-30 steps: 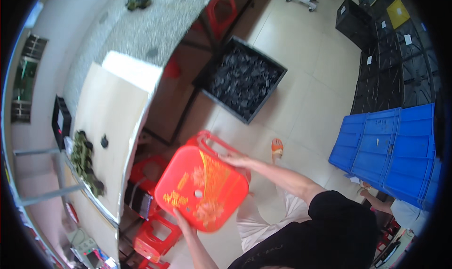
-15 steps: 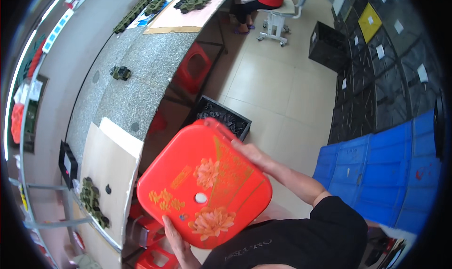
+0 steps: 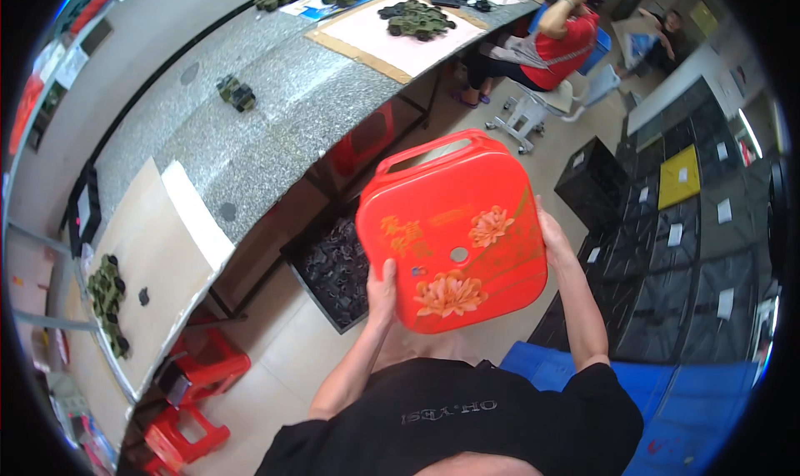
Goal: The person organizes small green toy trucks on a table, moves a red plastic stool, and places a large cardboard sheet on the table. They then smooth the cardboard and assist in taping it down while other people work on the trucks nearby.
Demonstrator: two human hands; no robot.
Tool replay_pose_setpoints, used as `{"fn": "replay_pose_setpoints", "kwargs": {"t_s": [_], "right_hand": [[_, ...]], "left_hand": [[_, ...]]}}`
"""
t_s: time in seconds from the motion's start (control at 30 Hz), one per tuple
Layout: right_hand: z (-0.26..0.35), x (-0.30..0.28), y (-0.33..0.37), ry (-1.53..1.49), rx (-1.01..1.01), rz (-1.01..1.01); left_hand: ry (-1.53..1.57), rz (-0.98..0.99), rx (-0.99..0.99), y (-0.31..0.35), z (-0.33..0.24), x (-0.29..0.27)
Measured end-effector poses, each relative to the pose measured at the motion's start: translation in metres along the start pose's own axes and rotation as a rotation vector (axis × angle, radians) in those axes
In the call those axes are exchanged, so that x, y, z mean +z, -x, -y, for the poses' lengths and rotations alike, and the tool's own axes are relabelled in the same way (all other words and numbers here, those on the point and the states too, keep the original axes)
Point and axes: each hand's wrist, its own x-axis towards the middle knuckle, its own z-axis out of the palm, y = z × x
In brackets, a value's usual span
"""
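Observation:
A red plastic stool (image 3: pixel 433 238) hangs in front of my chest, its flower-printed square seat facing me. In the middle of the seat is a small round hole, and an opening shows between the legs at the far edge. My left hand (image 3: pixel 382 294) grips the stool's left side, thumb on the seat face. On the right side, my right hand (image 3: pixel 553 236) clasps the edge, its fingers partly hidden behind it. Below and beyond the stool, a black crate (image 3: pixel 340 326) of small dark parts stands on the floor.
A long speckled table (image 3: pixel 275 134) runs along the left, carrying green toy vehicles (image 3: pixel 417 19) and cardboard (image 3: pixel 158 243). Red stools (image 3: pixel 208 363) stand beneath it. Black bins (image 3: pixel 658 284) and blue crates (image 3: pixel 700 401) line the right. A person in red (image 3: pixel 567 47) sits farther off.
The stool has turned more upright and shifted right and away, and its far-edge opening has come into view. Both hands still hold it. My view has swung, showing more of the room.

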Motion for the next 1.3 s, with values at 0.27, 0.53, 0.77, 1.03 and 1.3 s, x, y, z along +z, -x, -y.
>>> {"fn": "replay_pose_setpoints", "kwargs": {"t_s": [0.27, 0.53, 0.77, 1.03, 1.3], "right_hand": [[-0.004, -0.076, -0.180, -0.071, 0.219, 0.090], [-0.091, -0.095, -0.420, 0.152, 0.347, 0.228], [-0.194, -0.122, -0.589, 0.441, 0.446, 0.329], [-0.204, -0.099, -0.603, 0.924, 0.172, 0.238], [-0.211, -0.084, -0.566, 1.383, -0.210, -0.110]], "left_hand": [[-0.149, -0.105, 0.109, -0.133, 0.108, 0.064], [-0.205, -0.302, -0.009, -0.255, 0.237, 0.066], [-0.172, -0.397, -0.166, -0.328, 0.322, 0.047], [-0.443, -0.527, -0.295, -0.357, 0.362, 0.055], [-1.052, -0.562, -0.592, -0.342, 0.352, 0.077]]}}
